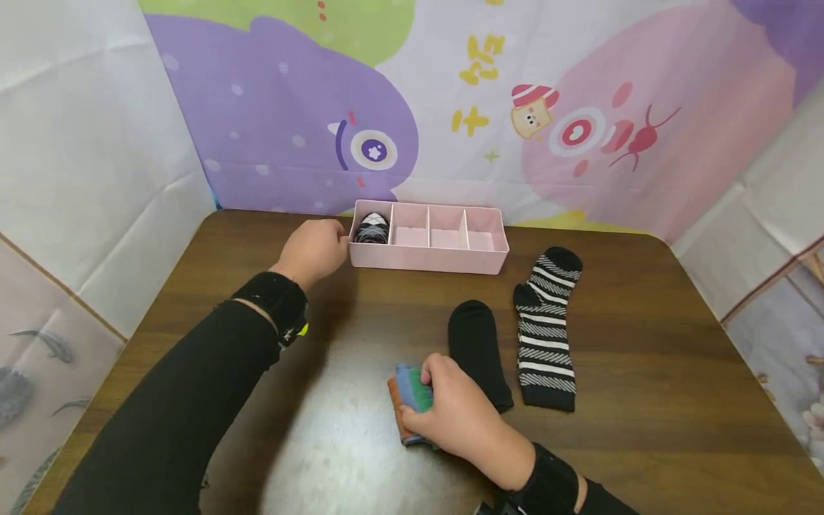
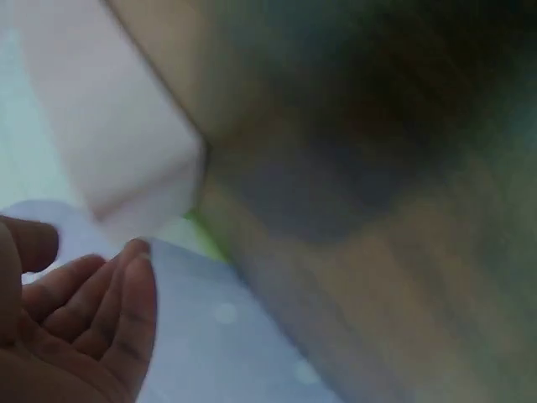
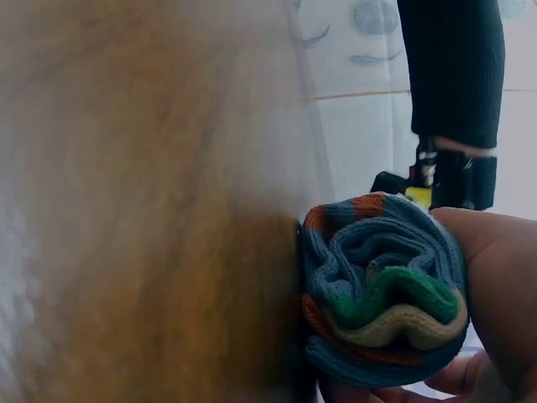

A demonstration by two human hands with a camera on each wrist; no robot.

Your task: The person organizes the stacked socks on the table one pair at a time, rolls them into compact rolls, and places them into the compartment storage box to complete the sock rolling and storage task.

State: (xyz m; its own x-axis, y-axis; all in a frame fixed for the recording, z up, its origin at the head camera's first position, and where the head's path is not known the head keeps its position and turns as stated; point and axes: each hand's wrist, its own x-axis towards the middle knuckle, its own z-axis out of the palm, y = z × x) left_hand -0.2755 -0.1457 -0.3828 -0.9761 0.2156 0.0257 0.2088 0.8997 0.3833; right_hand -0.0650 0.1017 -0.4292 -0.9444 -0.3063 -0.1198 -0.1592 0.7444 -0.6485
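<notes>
My right hand (image 1: 460, 411) grips a rolled striped sock (image 1: 400, 400) in blue, green and orange, near the front of the table. The right wrist view shows the end of this rolled sock (image 3: 386, 290) in coiled layers, with thumb and fingers around it. At the left end of a pink divided box (image 1: 428, 259) is my left hand (image 1: 315, 250). In the left wrist view the left hand (image 2: 88, 319) has loosely bent fingers with nothing between them, close to the box's corner (image 2: 143, 168); contact cannot be told. A rolled argyle sock (image 1: 372, 229) sits in the leftmost compartment.
Right of my right hand lies a plain black sock (image 1: 479, 354). Beyond it is a black-and-white striped sock (image 1: 547, 329), laid flat. The brown wooden table (image 1: 644, 343) meets a cartoon-printed cloth (image 1: 463, 157) behind the box.
</notes>
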